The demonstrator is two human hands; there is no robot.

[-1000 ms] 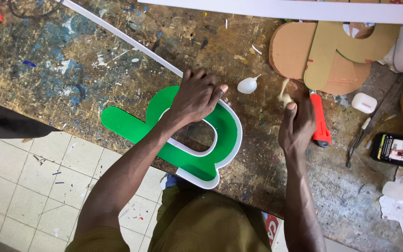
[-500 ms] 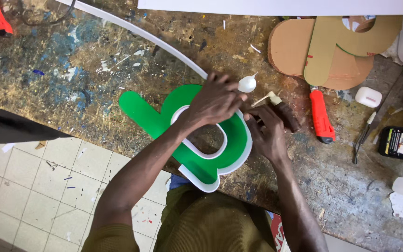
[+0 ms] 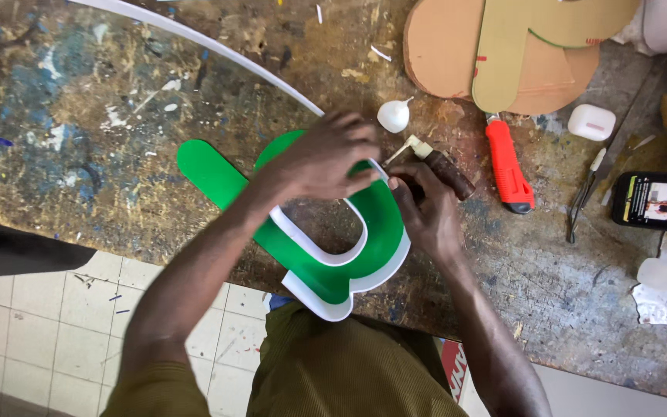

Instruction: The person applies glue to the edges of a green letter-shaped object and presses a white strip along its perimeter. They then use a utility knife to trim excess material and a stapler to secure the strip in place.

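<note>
The left hand (image 3: pixel 326 158) presses curled fingers on the green letter (image 3: pixel 310 255) while the right hand (image 3: pixel 424 216) pinches a glue bottle (image 3: pixel 441 166) beside it.

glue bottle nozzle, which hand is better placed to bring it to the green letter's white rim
Right. The right hand already grips the brown glue bottle beside the green letter; the left hand presses the white rim.

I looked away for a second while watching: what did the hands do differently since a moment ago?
The right hand came left from beside the red cutter, bringing a small brown glue bottle to the green letter's white rim. The left hand shifted slightly along that rim, its grip still on it. The cutter, white cap, cardboard shapes and phone stayed put.
</note>
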